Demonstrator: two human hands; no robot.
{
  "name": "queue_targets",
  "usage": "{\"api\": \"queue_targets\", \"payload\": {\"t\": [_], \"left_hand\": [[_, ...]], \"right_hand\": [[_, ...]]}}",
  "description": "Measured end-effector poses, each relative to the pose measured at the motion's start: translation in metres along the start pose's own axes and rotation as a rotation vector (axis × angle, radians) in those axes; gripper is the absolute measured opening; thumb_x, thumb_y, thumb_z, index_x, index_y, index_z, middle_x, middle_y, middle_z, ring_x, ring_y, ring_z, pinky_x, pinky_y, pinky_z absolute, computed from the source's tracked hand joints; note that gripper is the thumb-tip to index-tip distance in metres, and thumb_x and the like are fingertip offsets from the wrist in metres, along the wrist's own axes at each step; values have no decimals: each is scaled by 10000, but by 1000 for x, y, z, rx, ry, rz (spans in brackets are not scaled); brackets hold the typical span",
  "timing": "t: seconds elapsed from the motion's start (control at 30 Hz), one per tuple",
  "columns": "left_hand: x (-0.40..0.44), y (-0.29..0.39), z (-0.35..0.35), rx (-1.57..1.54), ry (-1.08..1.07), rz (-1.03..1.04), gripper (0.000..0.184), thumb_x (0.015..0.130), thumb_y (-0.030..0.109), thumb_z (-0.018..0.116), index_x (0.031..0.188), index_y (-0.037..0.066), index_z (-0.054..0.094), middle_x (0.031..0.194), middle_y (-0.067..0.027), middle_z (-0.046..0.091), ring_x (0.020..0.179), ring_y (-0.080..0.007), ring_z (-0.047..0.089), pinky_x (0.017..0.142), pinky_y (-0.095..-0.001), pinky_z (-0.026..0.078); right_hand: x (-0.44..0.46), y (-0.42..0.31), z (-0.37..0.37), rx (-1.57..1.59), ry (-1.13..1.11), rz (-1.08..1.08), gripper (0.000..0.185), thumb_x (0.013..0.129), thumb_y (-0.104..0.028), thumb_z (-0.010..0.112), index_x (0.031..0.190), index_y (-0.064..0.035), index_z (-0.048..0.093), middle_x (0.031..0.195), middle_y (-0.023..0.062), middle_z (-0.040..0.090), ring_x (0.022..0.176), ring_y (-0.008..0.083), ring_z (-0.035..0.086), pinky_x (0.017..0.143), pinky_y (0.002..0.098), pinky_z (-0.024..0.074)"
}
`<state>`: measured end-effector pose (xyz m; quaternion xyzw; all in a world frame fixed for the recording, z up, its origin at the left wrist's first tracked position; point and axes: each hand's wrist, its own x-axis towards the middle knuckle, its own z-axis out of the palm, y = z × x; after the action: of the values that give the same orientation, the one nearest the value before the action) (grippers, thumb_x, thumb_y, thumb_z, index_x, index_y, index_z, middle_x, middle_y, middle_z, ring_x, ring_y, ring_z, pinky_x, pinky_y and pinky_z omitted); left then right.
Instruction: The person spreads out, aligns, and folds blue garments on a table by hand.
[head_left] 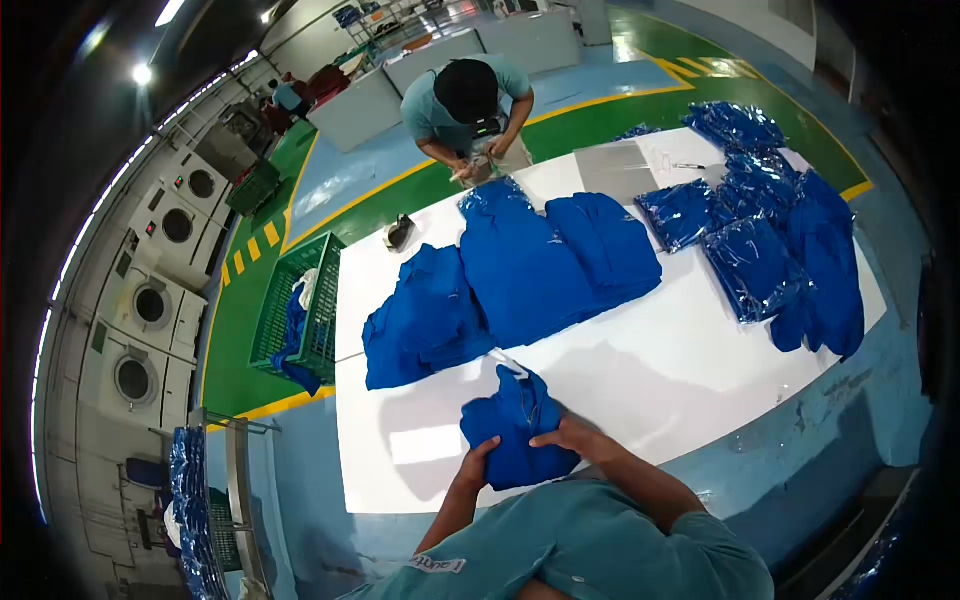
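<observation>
Close to my body, a folded blue garment (512,412) is held over the near edge of the white table (640,385). My left hand (480,464) grips its left side, thumb on top and the other fingers hidden beneath. From the right, my right hand (568,438) holds it the same way, with the thumb lying on the cloth. A small white tag or strip (510,365) shows at the garment's far end. Just beyond lie stacks of folded blue garments (515,270), side by side.
Plastic-wrapped blue garments (755,265) are piled at the table's right. A green crate (322,300) with cloth stands left of the table. Across it stands a co-worker (468,105), head bent. A tape dispenser-like object (399,233) sits at the far left edge. Washing machines (150,305) line the left wall.
</observation>
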<state>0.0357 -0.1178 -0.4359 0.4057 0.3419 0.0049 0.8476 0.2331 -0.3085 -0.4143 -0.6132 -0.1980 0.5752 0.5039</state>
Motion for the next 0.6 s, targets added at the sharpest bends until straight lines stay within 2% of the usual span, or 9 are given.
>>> {"api": "queue_targets", "payload": {"t": [0.1, 0.2, 0.37, 0.53, 0.6], "left_hand": [[-38, 30, 43, 60, -17, 143, 903, 871, 305, 832, 1575, 46, 329, 1512, -267, 488, 1309, -523, 523, 1097, -642, 434], [-60, 69, 80, 245, -83, 405, 926, 841, 269, 875, 1569, 65, 342, 1498, -253, 510, 1290, -527, 543, 1095, -648, 436], [-72, 98, 106, 324, -66, 555, 985, 787, 265, 927, 1564, 77, 352, 1489, -243, 523, 1263, -521, 574, 1091, -647, 446], [-58, 85, 100, 338, -96, 586, 961, 805, 283, 915, 1557, 73, 355, 1478, -246, 531, 1242, -534, 589, 1088, -659, 448], [-57, 80, 96, 352, -104, 558, 957, 808, 277, 913, 1559, 77, 355, 1482, -245, 527, 1257, -533, 577, 1091, -660, 444]], "right_hand": [[-21, -17, -5, -55, -8, -152, 1013, 738, -378, 936, 1547, -70, 409, 1451, 242, 563, 1249, 478, 601, 1089, 569, 486], [-45, -50, -13, -153, 25, -521, 902, 746, -343, 925, 1480, -49, 492, 1354, 236, 639, 1140, 452, 675, 1037, 534, 534], [-85, -105, -10, -244, 111, -770, 759, 787, -294, 893, 1407, -62, 521, 1270, 188, 686, 1087, 396, 708, 971, 489, 581], [-80, -84, -8, -299, 170, -870, 592, 797, -221, 873, 1297, -49, 605, 1138, 191, 732, 969, 373, 747, 937, 480, 600], [-86, -78, -6, -303, 207, -852, 585, 796, -214, 871, 1291, -49, 606, 1127, 190, 735, 958, 370, 749, 930, 479, 602]]}}
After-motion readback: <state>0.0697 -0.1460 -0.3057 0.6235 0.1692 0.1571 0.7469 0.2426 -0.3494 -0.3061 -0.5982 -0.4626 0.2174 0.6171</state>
